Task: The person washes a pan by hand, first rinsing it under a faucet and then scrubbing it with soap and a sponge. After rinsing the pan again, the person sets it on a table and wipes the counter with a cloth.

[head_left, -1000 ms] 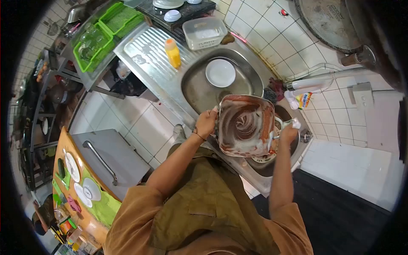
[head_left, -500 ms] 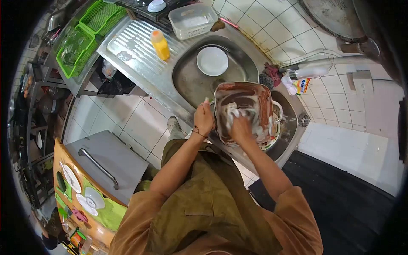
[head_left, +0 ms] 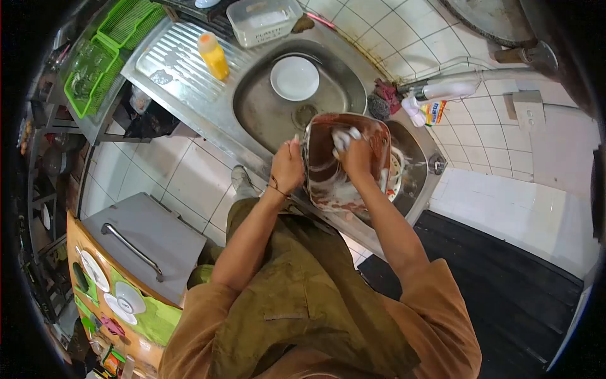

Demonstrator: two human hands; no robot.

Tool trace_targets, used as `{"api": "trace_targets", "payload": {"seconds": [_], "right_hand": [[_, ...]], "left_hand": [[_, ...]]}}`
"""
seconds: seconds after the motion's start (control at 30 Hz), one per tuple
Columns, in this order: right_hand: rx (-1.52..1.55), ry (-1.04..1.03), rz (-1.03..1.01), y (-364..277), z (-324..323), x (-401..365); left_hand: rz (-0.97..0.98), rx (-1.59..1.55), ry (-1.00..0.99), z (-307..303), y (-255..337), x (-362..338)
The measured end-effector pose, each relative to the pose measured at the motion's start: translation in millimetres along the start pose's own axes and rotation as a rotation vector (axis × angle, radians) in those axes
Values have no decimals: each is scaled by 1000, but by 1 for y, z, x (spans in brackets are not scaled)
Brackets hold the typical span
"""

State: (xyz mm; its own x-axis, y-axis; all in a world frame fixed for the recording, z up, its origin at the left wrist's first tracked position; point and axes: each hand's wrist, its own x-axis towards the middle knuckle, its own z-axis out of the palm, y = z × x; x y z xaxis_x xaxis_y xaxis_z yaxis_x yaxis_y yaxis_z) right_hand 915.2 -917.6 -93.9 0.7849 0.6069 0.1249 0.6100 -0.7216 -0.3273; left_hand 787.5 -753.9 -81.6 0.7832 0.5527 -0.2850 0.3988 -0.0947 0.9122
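in the head view, a square pan, its reddish-brown inside smeared with white foam, is tilted above the divide between two metal basins and partly over the right basin. the left hand is clenched at the pan's left side, fingers closed on the edge or a handle there; which of the two, i cannot tell. the right hand reaches inside the pan, fingers curled round a foamy wad pressed near the far part of the inner surface. under the pan's right side, the rim of a patterned dish shows in the right basin. in the left basin a white plate lies flat, on the far side of the drain. a dark scourer and a dark red cloth sit together on the far rim, between the basins. farther left, a yellow bottle with an orange cap is on the ridged drainboard, and a clear plastic tub is beyond the left basin. green baskets are at the far left.
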Motion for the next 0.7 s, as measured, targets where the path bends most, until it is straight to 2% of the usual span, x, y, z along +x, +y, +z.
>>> {"api": "trace_targets", "payload": {"seconds": [0.03,0.13,0.17,0.23,0.33,0.43,0.47,0.53,0.6,0.7], "right_hand": [[-30,46,-33,-11,6,8],[168,61,136,-39,41,10],[153,86,-36,-47,46,8],[200,121,30,-60,46,0],[195,-1,-11,-53,46,-17],[341,-332,-22,-57,9,-37],[348,-468,-35,-53,6,-38],[811,-417,500,-51,28,-23],[364,-231,279,-50,32,-4],[286,-78,134,-35,59,8]], "left_hand": [[-59,-65,-30,1,-3,1],[-173,-258,-97,-3,-2,6],[-216,-312,-115,-5,-1,5],[-307,-423,-152,-7,0,2],[-326,-574,-93,-4,3,-5],[-421,-666,-121,-9,-3,-3],[-396,-638,-122,-9,-3,-4],[-349,-580,-129,-6,-1,-9],[-368,-581,-164,-6,8,-12],[-358,-554,-169,-4,8,-16]]}}
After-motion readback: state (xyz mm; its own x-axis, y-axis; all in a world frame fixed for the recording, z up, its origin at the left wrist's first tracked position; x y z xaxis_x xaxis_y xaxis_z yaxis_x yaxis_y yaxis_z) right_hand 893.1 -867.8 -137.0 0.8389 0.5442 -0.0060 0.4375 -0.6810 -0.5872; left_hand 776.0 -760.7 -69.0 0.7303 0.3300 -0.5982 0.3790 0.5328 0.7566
